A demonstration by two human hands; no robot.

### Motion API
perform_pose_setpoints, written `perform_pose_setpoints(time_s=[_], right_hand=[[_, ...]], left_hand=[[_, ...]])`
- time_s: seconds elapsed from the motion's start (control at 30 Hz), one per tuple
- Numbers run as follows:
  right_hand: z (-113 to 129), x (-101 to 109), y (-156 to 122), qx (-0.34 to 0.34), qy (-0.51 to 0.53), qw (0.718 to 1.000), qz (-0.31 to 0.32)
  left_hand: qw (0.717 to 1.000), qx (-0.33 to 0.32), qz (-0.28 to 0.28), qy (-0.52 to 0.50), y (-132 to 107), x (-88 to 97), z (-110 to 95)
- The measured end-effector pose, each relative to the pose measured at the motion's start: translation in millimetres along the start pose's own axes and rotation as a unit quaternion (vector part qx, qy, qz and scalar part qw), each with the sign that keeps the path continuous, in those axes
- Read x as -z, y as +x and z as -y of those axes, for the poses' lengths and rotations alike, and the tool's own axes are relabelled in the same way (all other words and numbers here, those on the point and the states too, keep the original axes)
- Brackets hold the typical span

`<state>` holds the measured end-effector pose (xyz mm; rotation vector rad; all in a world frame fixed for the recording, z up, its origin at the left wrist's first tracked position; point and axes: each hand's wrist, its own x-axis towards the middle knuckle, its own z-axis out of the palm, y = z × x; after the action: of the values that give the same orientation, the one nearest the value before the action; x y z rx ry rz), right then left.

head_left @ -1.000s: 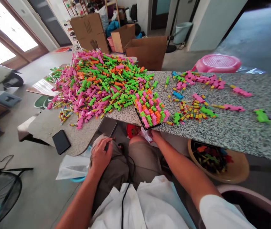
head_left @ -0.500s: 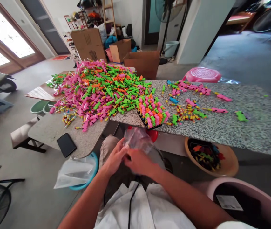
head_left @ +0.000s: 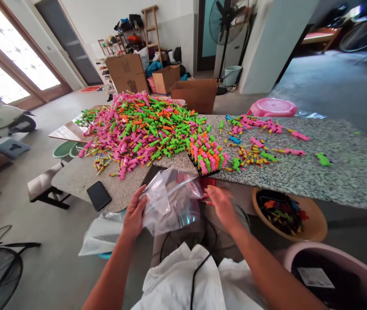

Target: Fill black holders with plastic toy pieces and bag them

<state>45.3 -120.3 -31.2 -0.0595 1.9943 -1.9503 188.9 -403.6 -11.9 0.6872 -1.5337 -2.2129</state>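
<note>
A clear plastic bag [head_left: 167, 198], its zip strip running across it, is spread out above my lap. My left hand [head_left: 134, 213] is closed on the bag's left edge, thumb on top. My right hand [head_left: 222, 204] is just beside the bag's right edge, its fingers apart and slightly blurred; I see nothing in them. Beyond the bag, a black tray [head_left: 211, 173] on the table edge carries upright rows of pink, green and orange animal-shaped plastic pieces [head_left: 208, 153].
The speckled stone table [head_left: 299, 181] bears a big heap of similar pieces [head_left: 144, 129] and scattered ones [head_left: 257, 155] on the right. A phone [head_left: 98, 196] lies at left. Below are an orange basin [head_left: 319, 228], a pink tub [head_left: 294, 254] and a white plastic bag [head_left: 101, 234].
My hands were together over the bunched bag and have moved apart. The bag is now spread wider, held at its left edge. The head view has shifted slightly.
</note>
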Motion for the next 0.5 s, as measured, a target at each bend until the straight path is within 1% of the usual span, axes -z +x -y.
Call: perform_pose_setpoints(time_s=[0.03, 0.07, 0.13, 0.17, 0.23, 0.3, 0.4, 0.5], right_hand=[[-3.3, 3.0, 5.5, -0.054, 0.066, 0.995, 0.044], [-4.9, 3.3, 8.8, -0.097, 0.126, 0.983, 0.094], [-3.4, -1.8, 9.8, -0.142, 0.208, 0.953, 0.170], [-0.9, -5.5, 8.7, -0.147, 0.227, 0.944, 0.190], [4.4, -11.7, 5.8, -0.145, 0.224, 0.941, 0.207], [7.8, -13.2, 4.2, -0.146, 0.200, 0.942, 0.228], [7.7, -8.1, 5.3, -0.138, 0.187, 0.942, 0.241], [7.1, -2.0, 8.2, -0.124, 0.194, 0.945, 0.230]], left_hand=[[1.000, -0.003, 0.008, 0.000, -1.3, -0.9, 0.0], [1.000, -0.004, 0.015, 0.002, -2.4, -2.6, -0.1], [1.000, 0.002, 0.029, 0.006, -4.2, -6.4, -0.5], [0.999, 0.006, 0.035, 0.007, -4.4, -7.9, -0.9], [0.999, 0.011, 0.041, 0.007, -3.4, -8.9, -2.3], [0.999, 0.009, 0.035, 0.008, -0.1, -6.9, -3.6], [0.999, 0.012, 0.025, 0.029, 6.9, -0.4, -3.4], [0.998, 0.018, 0.033, 0.056, 12.9, 5.3, 1.3]])
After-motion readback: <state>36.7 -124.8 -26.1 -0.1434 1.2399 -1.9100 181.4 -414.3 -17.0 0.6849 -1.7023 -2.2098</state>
